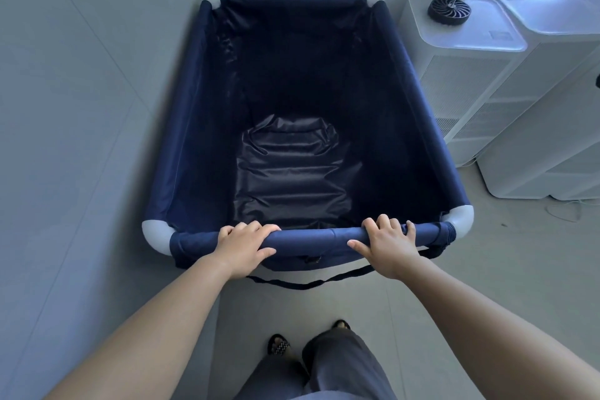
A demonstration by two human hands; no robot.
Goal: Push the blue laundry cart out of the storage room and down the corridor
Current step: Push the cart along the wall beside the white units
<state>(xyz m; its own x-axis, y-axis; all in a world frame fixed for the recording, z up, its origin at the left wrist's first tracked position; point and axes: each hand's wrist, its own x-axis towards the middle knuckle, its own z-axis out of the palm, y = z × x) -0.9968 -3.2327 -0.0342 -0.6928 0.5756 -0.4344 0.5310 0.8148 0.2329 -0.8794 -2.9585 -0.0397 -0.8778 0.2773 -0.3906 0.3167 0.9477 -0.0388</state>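
Note:
The blue laundry cart fills the middle of the head view, a deep navy fabric bin on a frame with white corner pieces. Its inside holds nothing but a creased fabric floor. My left hand grips the near top rail left of centre. My right hand grips the same rail right of centre. Both hands wrap over the padded rail, thumbs on the near side. A dark strap hangs in a loop below the rail.
A pale wall runs close along the cart's left side, and another wall stands behind its far end. White appliance units stand close on the right, one bearing a small black fan wheel. Grey floor lies around my feet.

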